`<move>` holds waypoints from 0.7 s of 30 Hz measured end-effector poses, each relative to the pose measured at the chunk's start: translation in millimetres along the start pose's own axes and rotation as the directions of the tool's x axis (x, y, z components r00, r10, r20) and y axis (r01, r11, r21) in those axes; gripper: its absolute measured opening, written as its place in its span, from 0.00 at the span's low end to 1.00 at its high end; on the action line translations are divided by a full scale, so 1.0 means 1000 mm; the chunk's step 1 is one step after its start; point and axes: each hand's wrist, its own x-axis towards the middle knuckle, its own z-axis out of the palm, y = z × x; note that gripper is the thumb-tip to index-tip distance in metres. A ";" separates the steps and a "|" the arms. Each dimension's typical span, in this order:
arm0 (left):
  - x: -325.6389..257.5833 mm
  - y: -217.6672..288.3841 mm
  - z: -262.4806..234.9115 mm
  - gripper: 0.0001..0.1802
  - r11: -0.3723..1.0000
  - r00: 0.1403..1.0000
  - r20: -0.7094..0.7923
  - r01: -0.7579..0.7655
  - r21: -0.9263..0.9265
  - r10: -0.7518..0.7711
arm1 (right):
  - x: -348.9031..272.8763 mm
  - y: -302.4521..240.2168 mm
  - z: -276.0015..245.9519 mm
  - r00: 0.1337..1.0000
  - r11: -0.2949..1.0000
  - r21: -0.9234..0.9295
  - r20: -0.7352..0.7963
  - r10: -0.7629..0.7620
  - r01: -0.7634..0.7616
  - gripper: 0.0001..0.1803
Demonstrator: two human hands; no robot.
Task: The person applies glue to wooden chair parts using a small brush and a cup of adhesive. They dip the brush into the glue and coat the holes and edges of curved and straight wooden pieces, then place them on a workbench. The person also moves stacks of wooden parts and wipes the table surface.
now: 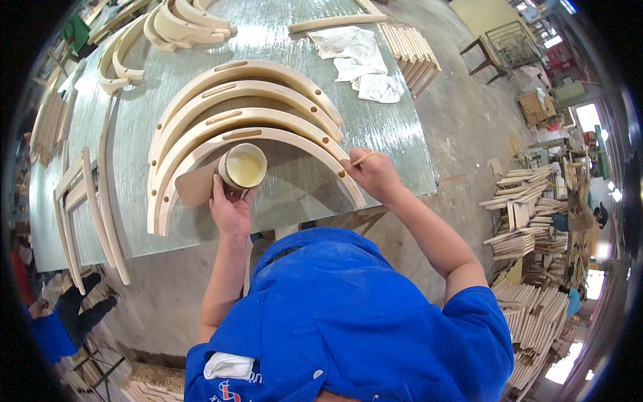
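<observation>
Several curved pale wooden arches (pixel 241 100) lie nested on a grey-green table (pixel 395 127). My left hand (pixel 230 206) grips a round cup (pixel 243 166) of yellowish glue, held just inside the innermost arch (pixel 201 155). My right hand (pixel 372 173) pinches a thin stick (pixel 364 159) and rests its tip at a hole near the right end of that innermost arch. A tan flat piece (pixel 195 187) lies under the cup.
White rags (pixel 358 57) and a bundle of slats (pixel 410 50) sit at the table's far right. More curved parts (pixel 181 23) lie at the far left, long bent pieces (pixel 100 201) at the left edge. Stacks of wood (pixel 529 221) stand on the floor to the right. Another person (pixel 53 321) crouches at lower left.
</observation>
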 end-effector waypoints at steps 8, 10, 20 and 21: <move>0.016 0.030 0.001 0.20 0.997 0.994 0.090 0.055 0.054 -0.059 | -0.005 -0.015 0.009 0.970 0.980 -0.045 -0.161 0.183 -0.192 0.11; 0.022 0.043 0.002 0.19 0.995 0.996 0.073 0.043 0.088 -0.050 | -0.010 -0.019 0.005 0.966 0.970 -0.125 -0.183 0.183 -0.207 0.10; 0.058 0.086 -0.002 0.17 0.959 0.972 0.195 0.077 0.275 -0.134 | 0.072 -0.144 0.036 0.897 0.642 0.767 -0.277 0.344 -0.009 0.08; 0.058 0.089 0.003 0.18 0.955 0.968 0.207 0.077 0.286 -0.140 | 0.078 -0.148 0.041 0.905 0.686 0.727 -0.273 0.325 -0.028 0.07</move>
